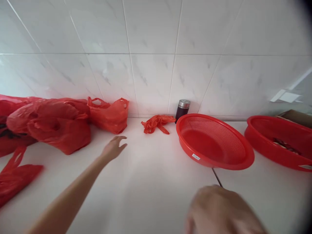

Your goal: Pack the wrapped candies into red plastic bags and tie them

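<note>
My left hand (114, 148) reaches over the white tabletop (146, 182) with thumb and fingers apart, holding nothing. Just beyond it stands a red plastic bag (109, 117) with loop handles. At the lower right, my right hand (216, 211) is smeared by motion and its fingers are hidden, so I cannot tell whether it holds anything. Nearest to it is a red plastic colander (214, 143) with a small white label, tilted on the table. A thin dark line (216, 177) runs from under the colander toward that hand; whether it is a seam or an object is unclear.
Several full red bags (56, 123) crowd the left, with another red bag (19, 178) nearer me. By the tiled wall (151, 81) lie a crumpled red bag (158, 123) and a dark flask (182, 110) with a silver lid. A second red basin (275, 143) holds small dark items at right.
</note>
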Available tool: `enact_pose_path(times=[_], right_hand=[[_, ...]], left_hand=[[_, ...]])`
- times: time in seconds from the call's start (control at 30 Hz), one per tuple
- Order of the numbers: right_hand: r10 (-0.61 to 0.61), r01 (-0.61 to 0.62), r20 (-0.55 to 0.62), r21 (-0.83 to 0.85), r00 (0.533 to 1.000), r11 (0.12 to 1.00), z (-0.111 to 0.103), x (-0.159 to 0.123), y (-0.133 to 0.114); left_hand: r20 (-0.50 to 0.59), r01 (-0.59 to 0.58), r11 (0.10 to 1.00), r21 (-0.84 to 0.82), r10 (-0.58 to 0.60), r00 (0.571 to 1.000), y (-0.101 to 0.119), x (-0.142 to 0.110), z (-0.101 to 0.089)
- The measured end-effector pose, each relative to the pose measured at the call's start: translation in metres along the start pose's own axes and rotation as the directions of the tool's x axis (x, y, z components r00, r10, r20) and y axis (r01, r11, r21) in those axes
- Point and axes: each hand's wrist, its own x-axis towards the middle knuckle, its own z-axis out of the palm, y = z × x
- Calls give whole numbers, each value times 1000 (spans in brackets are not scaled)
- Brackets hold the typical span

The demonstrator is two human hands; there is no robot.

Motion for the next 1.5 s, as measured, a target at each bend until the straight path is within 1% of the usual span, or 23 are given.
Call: enact_pose_path(times=[0.07,0.13,0.23,0.3,0.37,0.47,0.53,0.63,0.7,0.73,0.83,0.9,0.93,0.97,1.0,1.07,1.13,1.2,1.23,1.27,1.33,1.4,1.5], right_hand=[[-56,54,84,27,995,998,5,18,-7],[-81,80,130,10,988,997,8,33,0],[-62,69,63,-110,996,992,9,44,28],[-47,53,41,-161,998,985,8,44,51],[-29,35,41,-156,999,987,6,41,69],[-15,18,31,-101,999,995,2,39,81],[-19,20,19,-81,1000,996,0,43,78],[-74,75,19,-58,997,996,0,56,62],[-190,190,13,-46,982,981,6,72,45],[-265,265,1,-53,964,963,12,82,36],[-476,460,-50,-181,878,869,42,119,10],[-568,523,-42,-340,822,782,69,148,-4],[-581,524,-14,-415,814,744,82,163,-9],[-565,512,34,-472,824,718,94,177,-11],[-522,484,79,-511,849,710,104,192,-12],[-407,395,106,-545,907,739,116,219,-10],[-325,301,54,-541,944,785,115,243,-7],[-295,238,-29,-519,955,821,104,262,-8],[-288,215,-71,-504,955,837,97,268,-10],[-289,199,-117,-486,950,851,89,271,-15],[-318,204,-201,-443,927,873,75,267,-28],[-359,236,-263,-405,895,883,65,247,-43],[-426,340,-332,-286,842,896,60,194,-63]], left_hand=[[-42,-84,995,-56,81,996,36,22,36],[-74,-138,983,-123,130,989,68,46,63],[-75,-133,956,-262,118,990,102,80,86],[-23,-44,926,-375,39,999,110,99,91],[61,92,868,-488,-71,996,110,112,89],[178,262,717,-646,-192,965,104,121,76],[218,306,595,-743,-217,951,102,120,62],[229,296,425,-855,-201,952,103,111,38],[228,269,336,-903,-157,961,107,100,23],[228,257,302,-918,-127,965,109,94,16],[230,230,238,-944,-25,973,117,75,2],[229,217,209,-954,37,973,123,66,-7],[225,209,193,-959,64,972,127,61,-12],[215,198,175,-964,86,973,130,57,-19],[198,181,154,-971,102,975,134,52,-27],[136,126,95,-987,115,984,139,38,-47],[44,46,-27,-999,87,995,140,19,-70],[-13,-14,-159,-987,-5,1000,135,-6,-91],[-13,-26,-200,-979,-66,998,131,-19,-99],[-8,-36,-220,-975,-129,992,125,-32,-103],[-3,-47,-188,-981,-231,973,112,-54,-102],[0,-33,-116,-993,-274,962,101,-71,-87],[26,29,7,-1000,-213,977,98,-91,-53]])
